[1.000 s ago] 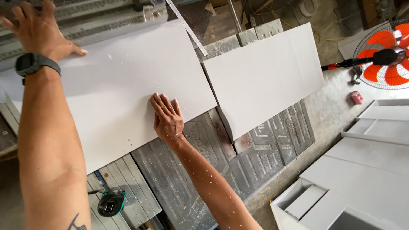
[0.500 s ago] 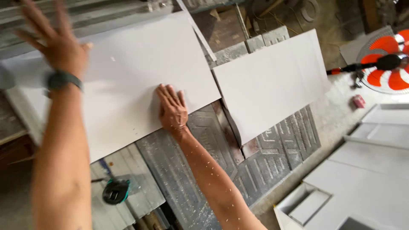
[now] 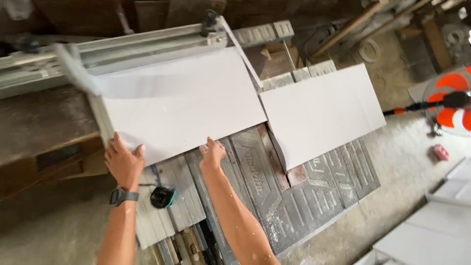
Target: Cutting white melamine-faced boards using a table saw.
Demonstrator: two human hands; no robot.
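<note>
While I watch from the head view, I start at the far left, where a dark wooden bench top (image 3: 39, 122) runs under a long metal rail (image 3: 122, 46) across the top of the frame. Its near edge drops away to bare, dusty floor, so there is open room below and left of my arms.

Next comes my left hand (image 3: 123, 162), a black watch (image 3: 122, 196) on its wrist. It grips the near left corner of the large white board (image 3: 181, 105), fingers curled close together over the edge, thumb out to the right. Just right of that wrist a black and teal tape measure (image 3: 163, 196) lies on pale slats, close to the board's near edge but apart from it.

The large white board lies flat on the grey ribbed saw table (image 3: 274, 196), its far edge against the rail, its left end blurred. Its face is plain, smooth and matte white, with straight cut edges.

My right hand (image 3: 212, 153) meets the same near edge further right, fingers bunched together against it; whether they hook under I cannot tell. Sawdust flecks the forearm.

Right of the board's short edge a thin gap opens, then a second white panel (image 3: 321, 113) lies at the same slant, apart from the first. Ribbed table shows bare below both.

Furthest right are concrete floor, an orange and white fan (image 3: 454, 105) and stacked white panels (image 3: 431, 230) at the corner.
</note>
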